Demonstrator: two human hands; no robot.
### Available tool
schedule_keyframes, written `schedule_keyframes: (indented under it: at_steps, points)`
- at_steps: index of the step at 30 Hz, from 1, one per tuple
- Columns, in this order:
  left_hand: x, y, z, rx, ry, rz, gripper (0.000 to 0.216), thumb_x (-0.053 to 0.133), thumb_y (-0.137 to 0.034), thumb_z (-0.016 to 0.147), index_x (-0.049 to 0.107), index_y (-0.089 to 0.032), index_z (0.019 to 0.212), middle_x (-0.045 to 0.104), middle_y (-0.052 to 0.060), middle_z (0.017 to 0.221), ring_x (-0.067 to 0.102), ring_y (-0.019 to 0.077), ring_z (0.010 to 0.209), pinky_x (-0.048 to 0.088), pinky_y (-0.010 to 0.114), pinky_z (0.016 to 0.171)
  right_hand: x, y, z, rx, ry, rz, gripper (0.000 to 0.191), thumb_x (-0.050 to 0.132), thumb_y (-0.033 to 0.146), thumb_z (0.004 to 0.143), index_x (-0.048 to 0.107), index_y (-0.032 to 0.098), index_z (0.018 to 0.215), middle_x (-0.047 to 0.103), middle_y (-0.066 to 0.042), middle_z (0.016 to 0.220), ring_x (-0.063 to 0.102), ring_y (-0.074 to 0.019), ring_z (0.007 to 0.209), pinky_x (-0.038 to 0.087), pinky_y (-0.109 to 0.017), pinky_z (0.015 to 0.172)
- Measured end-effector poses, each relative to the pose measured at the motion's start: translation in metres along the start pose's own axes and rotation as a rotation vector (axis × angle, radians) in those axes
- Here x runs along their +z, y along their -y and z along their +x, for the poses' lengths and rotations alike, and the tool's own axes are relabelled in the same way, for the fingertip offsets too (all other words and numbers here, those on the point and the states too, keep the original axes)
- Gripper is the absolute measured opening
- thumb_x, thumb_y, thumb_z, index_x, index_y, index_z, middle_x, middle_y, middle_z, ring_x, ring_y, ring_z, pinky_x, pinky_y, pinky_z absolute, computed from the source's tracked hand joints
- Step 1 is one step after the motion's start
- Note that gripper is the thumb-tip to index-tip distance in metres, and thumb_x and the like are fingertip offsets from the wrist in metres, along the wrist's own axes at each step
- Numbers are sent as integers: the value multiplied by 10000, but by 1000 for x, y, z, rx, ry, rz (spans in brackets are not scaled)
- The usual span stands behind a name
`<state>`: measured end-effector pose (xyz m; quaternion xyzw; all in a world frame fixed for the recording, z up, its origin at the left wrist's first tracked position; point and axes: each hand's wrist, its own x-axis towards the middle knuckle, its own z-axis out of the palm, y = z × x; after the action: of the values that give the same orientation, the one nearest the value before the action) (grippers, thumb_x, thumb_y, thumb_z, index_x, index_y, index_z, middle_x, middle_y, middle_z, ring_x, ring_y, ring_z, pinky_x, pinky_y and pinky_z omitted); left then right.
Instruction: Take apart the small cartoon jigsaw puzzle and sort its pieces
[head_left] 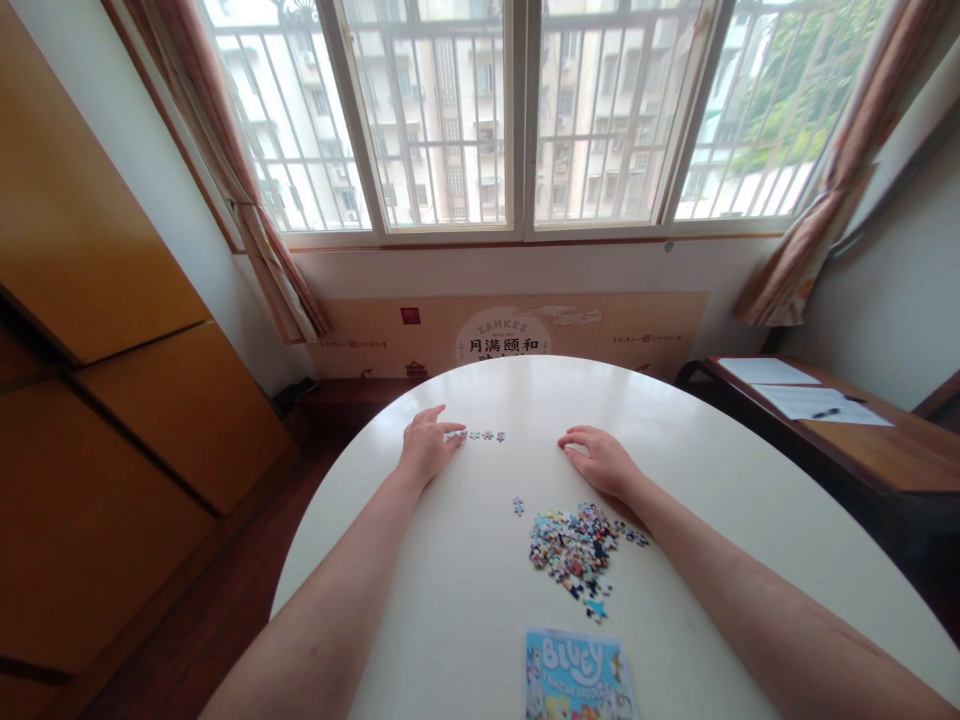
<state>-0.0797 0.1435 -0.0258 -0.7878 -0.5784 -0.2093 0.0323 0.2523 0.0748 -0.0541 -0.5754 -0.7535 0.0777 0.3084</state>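
My left hand is at the far left of the white table, fingers apart, its fingertips touching the left end of a short row of jigsaw puzzle pieces. Part of that row is hidden behind the fingers. Resting on the tabletop to the right, my right hand has its fingers stretched out and nothing visible in it. Nearer to me lies a loose heap of jigsaw puzzle pieces, close to my right forearm. A few small pieces sit just left of the heap.
A blue "Bluey" picture sheet lies at the near edge of the round white table. Beyond stand a printed cardboard panel and a barred window. On the right, a wooden side table carries papers. Wooden cabinets are at left.
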Motion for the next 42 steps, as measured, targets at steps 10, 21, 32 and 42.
schedule_keyframes:
  at_steps: [10, 21, 32, 42]
  points:
    - [1, 0, 1, -30, 33, -26, 204, 641, -353, 857, 780, -347, 1006, 523, 19, 1420, 405, 309, 1347, 340, 470, 1131, 3, -3, 1, 9, 1, 13, 281, 527, 264, 849, 759, 250, 1008, 671, -50, 1199, 614, -229, 1132, 427, -403, 1079]
    - [2, 1, 2, -43, 36, -31, 204, 651, -360, 852, 779, -351, 1011, 520, 18, 1421, 413, 298, 1343, 340, 455, 1134, 0, -1, 0, -1, 1, 14, 276, 523, 262, 858, 756, 242, 1003, 670, -53, 1203, 613, -227, 1135, 429, -395, 1074]
    - [6, 4, 3, -12, -5, -88, 197, 669, -347, 841, 783, -310, 997, 546, 34, 1392, 452, 314, 1313, 375, 469, 1120, 0, -1, 0, 5, 3, 19, 277, 526, 253, 854, 758, 233, 1003, 673, -61, 1195, 612, -233, 1131, 424, -396, 1075]
    - [-16, -36, -7, 271, -129, -206, 358, 511, -366, 931, 634, -177, 653, 635, 39, 742, 550, 145, 628, 445, 269, 648, 4, -8, 5, 74, -3, 136, 273, 537, 254, 838, 749, 236, 1009, 688, -49, 1171, 616, -224, 1129, 418, -389, 1076]
